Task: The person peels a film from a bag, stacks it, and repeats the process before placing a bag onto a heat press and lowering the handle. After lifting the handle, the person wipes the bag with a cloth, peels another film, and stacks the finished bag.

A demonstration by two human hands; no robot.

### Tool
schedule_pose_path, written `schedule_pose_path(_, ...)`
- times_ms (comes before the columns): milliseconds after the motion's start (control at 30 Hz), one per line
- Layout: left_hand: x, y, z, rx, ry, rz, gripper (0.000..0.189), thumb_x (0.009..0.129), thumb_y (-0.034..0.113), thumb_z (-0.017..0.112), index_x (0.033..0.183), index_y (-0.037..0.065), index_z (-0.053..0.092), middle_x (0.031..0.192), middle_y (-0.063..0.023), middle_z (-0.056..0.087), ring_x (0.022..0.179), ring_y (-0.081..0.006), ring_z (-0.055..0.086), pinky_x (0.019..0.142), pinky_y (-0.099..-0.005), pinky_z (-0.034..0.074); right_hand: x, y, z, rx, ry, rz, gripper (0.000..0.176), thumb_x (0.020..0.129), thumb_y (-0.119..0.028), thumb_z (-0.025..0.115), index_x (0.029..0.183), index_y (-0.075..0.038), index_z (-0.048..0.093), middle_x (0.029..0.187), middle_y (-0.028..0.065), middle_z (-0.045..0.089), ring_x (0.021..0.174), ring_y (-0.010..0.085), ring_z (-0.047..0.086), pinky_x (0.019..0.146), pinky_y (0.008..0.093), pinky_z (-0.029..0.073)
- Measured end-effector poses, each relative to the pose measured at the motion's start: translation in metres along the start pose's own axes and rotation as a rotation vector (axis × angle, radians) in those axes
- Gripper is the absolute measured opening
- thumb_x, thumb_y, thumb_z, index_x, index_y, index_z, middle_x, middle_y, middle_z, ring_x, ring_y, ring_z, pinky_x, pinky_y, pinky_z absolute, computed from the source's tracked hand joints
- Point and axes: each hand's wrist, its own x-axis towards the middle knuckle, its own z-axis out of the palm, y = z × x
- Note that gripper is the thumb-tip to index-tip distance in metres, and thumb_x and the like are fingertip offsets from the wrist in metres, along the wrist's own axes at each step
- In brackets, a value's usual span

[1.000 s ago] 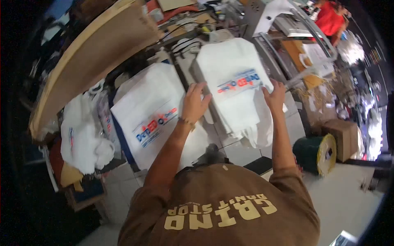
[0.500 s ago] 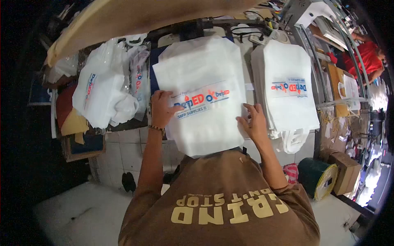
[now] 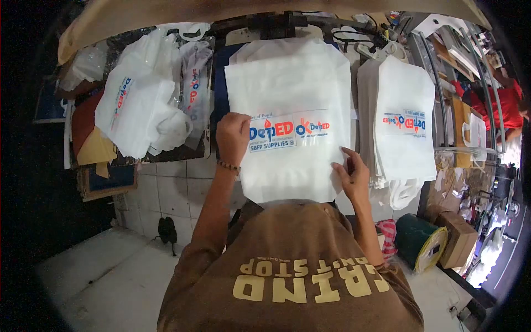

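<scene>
A flat white printed bag (image 3: pixel 293 177) lies on a pile of similar bags in front of me, its blue and red "DepED" print facing up and readable. My left hand (image 3: pixel 233 137) is closed at the bag's left edge beside the print, fingers curled over the edge and fingertips mostly hidden. At the lower right edge rests my right hand (image 3: pixel 354 176), thumb and forefinger apart and touching the bag's side. Beneath the top bag, the upper and right edges of other bags stick out.
To the right stands a neat stack of white printed bags (image 3: pixel 406 124) with handles hanging down. Loose bags (image 3: pixel 138 105) lie crumpled on the left. Behind are cables and a power strip (image 3: pixel 381 51). A metal-railed frame (image 3: pixel 442 94) stands at right, with a person in red (image 3: pixel 503 105) beyond.
The top bag now lies straighter over the pile. My left hand's fingers have curled in from lying over the print's edge, uncovering the lettering. The whole view has shifted slightly.
</scene>
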Motion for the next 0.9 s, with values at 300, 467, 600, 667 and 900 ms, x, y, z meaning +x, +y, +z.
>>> schedule_pose_path(300,-0.029,0.031,0.005,0.1,0.083,0.299,0.014,0.071,0.005,0.073,0.083,0.011,0.072,0.083,0.0003,0.067,0.081,-0.0198,0.063,0.073,-0.0363,0.046,0.001,-0.006,-0.008,-0.02,-0.056,0.049,0.044,0.082,-0.013,0.081,0.122,-0.003,0.065,0.069,-0.0004,0.045,0.061,0.0102,0.04,0.055,0.0263,0.036)
schedule_pose_path(467,-0.033,0.041,0.001,0.04,0.043,0.321,0.011,0.073,0.003,0.073,0.081,0.009,0.071,0.082,-0.0012,0.067,0.08,-0.0222,0.063,0.072,-0.0386,0.046,0.001,-0.009,-0.009,-0.053,-0.054,0.061,0.044,0.082,-0.014,0.082,0.121,-0.002,0.066,0.073,0.0017,0.053,0.063,0.0103,0.045,0.057,0.026,0.04)
schedule_pose_path(600,-0.042,0.057,0.001,-0.003,-0.002,0.34,0.011,0.07,0.003,0.073,0.078,0.01,0.071,0.083,0.0006,0.068,0.083,-0.0193,0.064,0.073,-0.0368,0.046,0.0,-0.011,-0.01,-0.04,-0.006,-0.033,0.044,0.082,-0.014,0.082,0.121,-0.002,0.066,0.079,0.0049,0.06,0.065,0.011,0.051,0.059,0.0264,0.044)
schedule_pose_path(667,-0.051,0.066,0.005,-0.042,-0.011,0.338,0.011,0.07,0.003,0.073,0.078,0.009,0.071,0.082,0.0,0.068,0.084,-0.0199,0.064,0.074,-0.0372,0.046,0.0,-0.01,-0.012,0.015,-0.039,-0.014,0.045,0.083,-0.014,0.082,0.122,-0.002,0.066,0.086,0.0082,0.064,0.067,0.0124,0.055,0.061,0.0271,0.047)
schedule_pose_path(900,-0.076,0.108,-0.004,-0.389,-0.372,0.365,0.008,0.075,0.0,0.07,0.081,0.005,0.068,0.087,-0.0071,0.069,0.089,-0.0266,0.067,0.08,-0.042,0.049,0.001,-0.014,-0.012,0.069,-0.034,0.005,0.04,0.085,-0.012,0.077,0.123,-0.005,0.066,0.092,0.0166,0.069,0.065,0.0204,0.064,0.064,0.0332,0.052)
